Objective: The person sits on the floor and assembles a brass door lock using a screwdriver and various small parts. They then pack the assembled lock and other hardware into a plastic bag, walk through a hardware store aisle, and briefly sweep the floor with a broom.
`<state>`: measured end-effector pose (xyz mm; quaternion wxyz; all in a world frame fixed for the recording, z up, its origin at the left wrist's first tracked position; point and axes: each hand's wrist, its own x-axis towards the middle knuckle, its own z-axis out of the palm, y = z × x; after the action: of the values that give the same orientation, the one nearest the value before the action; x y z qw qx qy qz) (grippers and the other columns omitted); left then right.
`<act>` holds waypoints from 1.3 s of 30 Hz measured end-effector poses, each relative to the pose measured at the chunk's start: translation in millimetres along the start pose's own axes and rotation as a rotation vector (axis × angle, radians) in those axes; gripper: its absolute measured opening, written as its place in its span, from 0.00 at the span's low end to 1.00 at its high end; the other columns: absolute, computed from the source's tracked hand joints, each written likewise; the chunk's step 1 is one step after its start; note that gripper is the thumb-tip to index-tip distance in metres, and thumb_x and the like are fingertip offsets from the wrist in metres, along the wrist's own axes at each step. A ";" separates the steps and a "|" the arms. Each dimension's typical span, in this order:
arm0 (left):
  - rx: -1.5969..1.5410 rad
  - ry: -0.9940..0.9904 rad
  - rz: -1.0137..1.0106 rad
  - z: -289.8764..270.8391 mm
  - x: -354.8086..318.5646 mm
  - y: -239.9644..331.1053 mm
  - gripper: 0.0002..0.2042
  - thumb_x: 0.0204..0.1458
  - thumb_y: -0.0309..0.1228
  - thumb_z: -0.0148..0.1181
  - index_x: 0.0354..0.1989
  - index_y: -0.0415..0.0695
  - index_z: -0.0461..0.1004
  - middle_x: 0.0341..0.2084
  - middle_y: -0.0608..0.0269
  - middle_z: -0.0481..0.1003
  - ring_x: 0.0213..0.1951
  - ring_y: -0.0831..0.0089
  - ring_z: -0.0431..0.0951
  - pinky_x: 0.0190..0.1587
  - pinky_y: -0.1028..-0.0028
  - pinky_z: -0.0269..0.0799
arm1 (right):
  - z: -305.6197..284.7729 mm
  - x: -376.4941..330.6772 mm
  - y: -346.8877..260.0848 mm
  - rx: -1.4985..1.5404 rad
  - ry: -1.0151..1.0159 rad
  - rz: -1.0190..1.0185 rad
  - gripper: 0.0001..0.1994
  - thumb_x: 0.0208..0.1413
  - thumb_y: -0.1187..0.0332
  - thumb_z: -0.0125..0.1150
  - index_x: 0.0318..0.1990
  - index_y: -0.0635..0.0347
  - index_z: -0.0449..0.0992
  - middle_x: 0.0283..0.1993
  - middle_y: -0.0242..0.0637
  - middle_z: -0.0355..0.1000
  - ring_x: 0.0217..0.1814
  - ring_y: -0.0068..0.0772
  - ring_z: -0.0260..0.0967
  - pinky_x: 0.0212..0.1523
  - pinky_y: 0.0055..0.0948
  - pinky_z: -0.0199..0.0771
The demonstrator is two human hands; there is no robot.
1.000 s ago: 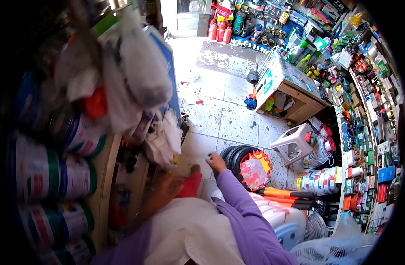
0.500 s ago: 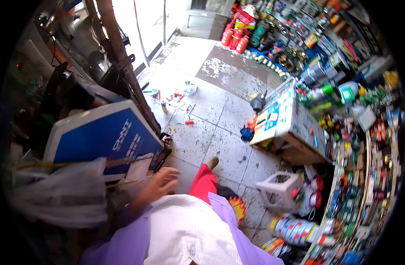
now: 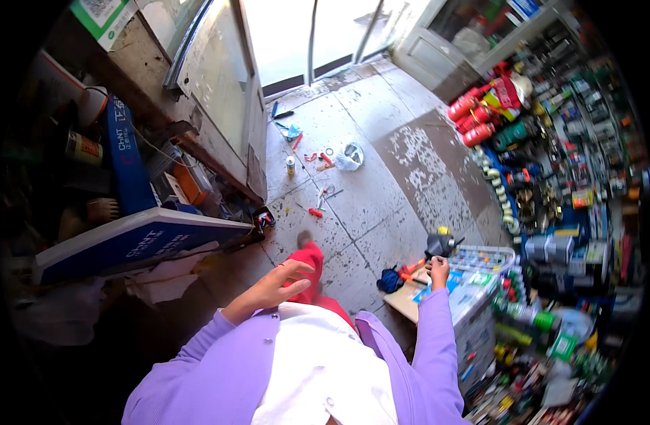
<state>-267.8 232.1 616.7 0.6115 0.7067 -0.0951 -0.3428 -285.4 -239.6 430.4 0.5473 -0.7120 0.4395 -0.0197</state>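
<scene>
1. Head view: left hand [image 3: 274, 285] hangs free over the floor [image 3: 381, 177] in front of the body, fingers spread, grip holding nothing
2. Right hand [image 3: 438, 270] reaches to the low bench [image 3: 410, 301] at right, grip pinched near a dark tool [image 3: 440, 245]; cannot tell whether it actually touches it
3. Dark tool sits upright at the bench's far edge, beside a tray of small parts [image 3: 481, 258], probably kept within easy reach
4. Long blue box [image 3: 137, 241] with white lettering lies tilted on left shelving
5. Red canisters [image 3: 474, 120] grouped by the right shelves
6. Small scraps and a white bag [image 3: 350, 156] lie scattered on the floor near the door
</scene>
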 end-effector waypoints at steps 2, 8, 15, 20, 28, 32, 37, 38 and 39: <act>-0.051 0.065 -0.029 2.4 27.5 -2.8 0.14 0.52 0.32 0.50 0.46 0.41 0.64 0.43 0.56 0.65 0.46 0.66 0.69 0.49 0.70 0.64 | 16.1 28.6 -33.8 -0.044 -0.074 -0.047 0.11 0.50 0.68 0.54 0.40 0.62 0.66 0.26 0.37 0.68 0.20 0.25 0.69 0.16 0.21 0.65; -0.161 0.148 0.037 4.1 143.4 22.4 0.15 0.52 0.33 0.50 0.46 0.40 0.64 0.42 0.55 0.67 0.44 0.66 0.70 0.48 0.70 0.65 | 58.9 61.4 -31.9 -0.667 -0.317 -0.380 0.12 0.47 0.69 0.56 0.39 0.63 0.68 0.25 0.39 0.69 0.21 0.27 0.70 0.21 0.24 0.69; -0.240 0.153 0.025 13.1 222.7 53.4 0.15 0.53 0.34 0.49 0.47 0.39 0.64 0.40 0.56 0.67 0.44 0.68 0.71 0.46 0.72 0.66 | 14.1 186.4 -19.9 -0.671 -0.350 -0.122 0.12 0.46 0.70 0.56 0.39 0.62 0.67 0.25 0.37 0.69 0.19 0.28 0.69 0.14 0.23 0.65; -0.286 0.381 -0.107 14.3 235.4 41.6 0.15 0.52 0.33 0.50 0.46 0.39 0.65 0.40 0.55 0.68 0.43 0.68 0.71 0.47 0.72 0.65 | 70.9 262.3 -77.3 -0.772 -0.528 0.102 0.14 0.46 0.70 0.55 0.40 0.63 0.65 0.24 0.36 0.67 0.17 0.28 0.68 0.12 0.23 0.62; -0.590 0.913 -0.300 38.5 327.7 17.7 0.13 0.51 0.32 0.52 0.43 0.39 0.66 0.38 0.59 0.71 0.41 0.70 0.72 0.45 0.73 0.67 | 272.9 330.8 -216.9 -0.705 -0.943 -0.173 0.12 0.49 0.69 0.54 0.41 0.64 0.67 0.30 0.38 0.69 0.23 0.25 0.68 0.20 0.22 0.66; -0.646 0.940 -0.355 60.2 380.5 -8.0 0.13 0.50 0.33 0.53 0.42 0.39 0.67 0.38 0.59 0.71 0.41 0.70 0.72 0.43 0.72 0.68 | 349.7 359.9 -245.1 -0.707 -1.021 -0.189 0.13 0.49 0.68 0.54 0.42 0.63 0.68 0.32 0.38 0.70 0.25 0.24 0.69 0.22 0.20 0.66; -0.870 0.948 -0.577 82.4 448.5 -118.0 0.13 0.50 0.33 0.53 0.42 0.41 0.67 0.36 0.62 0.71 0.38 0.74 0.72 0.39 0.75 0.69 | 395.9 416.0 -192.0 -1.002 -0.986 -0.236 0.16 0.43 0.66 0.58 0.40 0.63 0.70 0.31 0.42 0.72 0.29 0.29 0.71 0.29 0.25 0.70; -1.045 0.970 -0.618 80.8 463.1 -138.5 0.13 0.50 0.34 0.54 0.42 0.41 0.67 0.36 0.63 0.70 0.37 0.75 0.72 0.39 0.76 0.69 | 402.8 427.5 -174.4 -1.072 -0.981 -0.262 0.17 0.41 0.66 0.60 0.40 0.63 0.71 0.31 0.42 0.73 0.30 0.30 0.72 0.31 0.27 0.71; -1.161 0.990 -0.665 78.9 476.3 -156.8 0.14 0.50 0.35 0.54 0.42 0.42 0.66 0.35 0.63 0.70 0.37 0.76 0.72 0.38 0.76 0.69 | 408.5 441.4 -151.8 -1.124 -0.971 -0.298 0.17 0.41 0.65 0.60 0.39 0.64 0.71 0.30 0.42 0.73 0.29 0.30 0.72 0.31 0.27 0.71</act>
<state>-4.1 -58.0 294.2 0.7168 0.3391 0.5906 -0.1499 284.9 -211.9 187.9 0.2255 -0.8644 -0.0077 0.4494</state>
